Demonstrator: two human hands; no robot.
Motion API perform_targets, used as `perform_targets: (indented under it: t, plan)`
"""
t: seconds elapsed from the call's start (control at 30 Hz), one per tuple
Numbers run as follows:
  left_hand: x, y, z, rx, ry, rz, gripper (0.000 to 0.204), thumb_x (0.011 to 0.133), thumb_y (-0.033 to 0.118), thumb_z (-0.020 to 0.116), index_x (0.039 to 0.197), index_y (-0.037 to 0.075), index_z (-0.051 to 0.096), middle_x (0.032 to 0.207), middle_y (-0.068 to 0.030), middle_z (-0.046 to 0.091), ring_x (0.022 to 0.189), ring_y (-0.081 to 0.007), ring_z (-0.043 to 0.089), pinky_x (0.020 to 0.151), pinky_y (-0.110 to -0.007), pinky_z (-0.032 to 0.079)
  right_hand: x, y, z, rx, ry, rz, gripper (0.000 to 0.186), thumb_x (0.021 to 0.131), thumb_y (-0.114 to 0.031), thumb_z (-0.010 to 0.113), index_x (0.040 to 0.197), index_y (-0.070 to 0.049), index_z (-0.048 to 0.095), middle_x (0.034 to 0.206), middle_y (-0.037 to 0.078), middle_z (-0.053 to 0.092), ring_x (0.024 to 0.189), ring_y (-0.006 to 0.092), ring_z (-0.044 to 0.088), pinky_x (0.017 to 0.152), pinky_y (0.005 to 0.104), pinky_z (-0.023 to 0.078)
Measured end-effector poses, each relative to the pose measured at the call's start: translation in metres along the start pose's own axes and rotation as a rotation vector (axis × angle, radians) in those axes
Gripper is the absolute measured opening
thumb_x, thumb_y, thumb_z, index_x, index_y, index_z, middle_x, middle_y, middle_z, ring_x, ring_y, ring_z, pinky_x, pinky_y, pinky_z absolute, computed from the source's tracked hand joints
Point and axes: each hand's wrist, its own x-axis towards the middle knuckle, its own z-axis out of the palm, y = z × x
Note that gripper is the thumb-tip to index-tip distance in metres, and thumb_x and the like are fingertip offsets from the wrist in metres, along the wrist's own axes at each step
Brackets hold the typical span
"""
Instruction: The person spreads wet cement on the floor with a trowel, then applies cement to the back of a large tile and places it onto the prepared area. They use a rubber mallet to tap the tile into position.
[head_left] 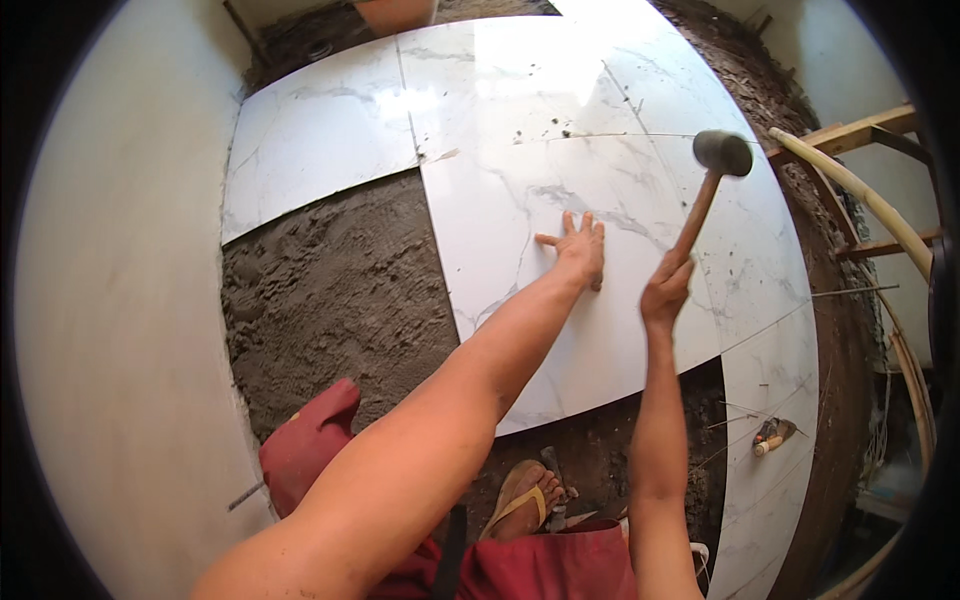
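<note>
My left hand (577, 252) lies with spread fingers on a large white marble-patterned floor tile (560, 350). In my right hand (667, 290) is the wooden handle of a rubber mallet (722, 153), its dark head raised over the right part of the tiled floor. Left of the tile under my hand is a square bed of wet grey mortar (335, 285). More white tiles (320, 130) adjoin along the far side. Close to my body, my foot in a yellow-strapped sandal (527, 497) stands on dark ground below the tile's near edge.
A pale wall (120, 300) borders the left side. Wooden poles and boards (860, 190) lean at the right, beside a strip of bare soil (845, 400). On the right tiles lies a small trowel-like tool (773, 436). An orange bucket (397, 14) stands at the far edge.
</note>
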Motion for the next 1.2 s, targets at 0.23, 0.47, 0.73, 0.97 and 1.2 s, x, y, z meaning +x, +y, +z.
perform_targets:
  t: [0.23,0.47,0.73,0.97,1.2]
  plan:
    - [0.012,-0.029,-0.012,-0.066,-0.119,0.128,0.111,0.061,0.028,0.085,0.149,0.013,0.019,0.157,-0.0090,0.015,0.143,-0.0374,0.012,0.102,-0.070,0.027,-0.017,-0.024,-0.035,0.176,-0.244,0.186,0.039,0.099,-0.035,0.040,0.107,0.002,0.049,0.074,0.017,0.057,0.067,0.0287,0.060,0.060,0.0382,0.047]
    - [-0.059,-0.155,-0.037,0.244,0.018,-0.034,0.120,0.057,0.033,0.088,0.147,-0.002,0.016,0.152,-0.0272,0.015,0.141,-0.0398,0.018,0.112,-0.050,0.025,-0.060,-0.069,-0.033,0.546,0.011,-0.137,0.034,0.100,-0.024,0.038,0.121,0.003,0.043,0.070,0.005,0.046,0.057,0.0088,0.048,0.053,0.0255,0.042]
    - [-0.097,-0.200,-0.026,0.175,0.054,-0.029,0.122,0.056,0.037,0.088,0.147,0.000,0.015,0.151,-0.0275,0.016,0.141,-0.0374,0.018,0.115,-0.045,0.020,-0.093,-0.072,-0.008,0.283,-0.429,-0.091,0.034,0.100,-0.028,0.041,0.114,0.002,0.045,0.067,0.017,0.056,0.059,0.0303,0.058,0.054,0.0410,0.043]
    - [-0.080,-0.179,-0.031,0.210,0.051,-0.008,0.121,0.057,0.038,0.087,0.147,0.000,0.017,0.151,-0.0277,0.017,0.141,-0.0380,0.019,0.115,-0.045,0.020,-0.108,-0.008,0.012,-0.057,-0.567,-0.101,0.035,0.099,-0.031,0.042,0.112,0.001,0.047,0.075,0.024,0.060,0.072,0.0423,0.062,0.062,0.0469,0.045]
    - [-0.087,-0.191,-0.026,0.203,0.051,-0.014,0.122,0.056,0.039,0.088,0.147,0.000,0.017,0.150,-0.0278,0.018,0.140,-0.0383,0.021,0.114,-0.046,0.021,-0.132,-0.028,0.011,-0.085,-0.570,-0.165,0.032,0.099,-0.030,0.041,0.112,-0.001,0.044,0.078,0.026,0.061,0.075,0.0444,0.062,0.066,0.0477,0.046]
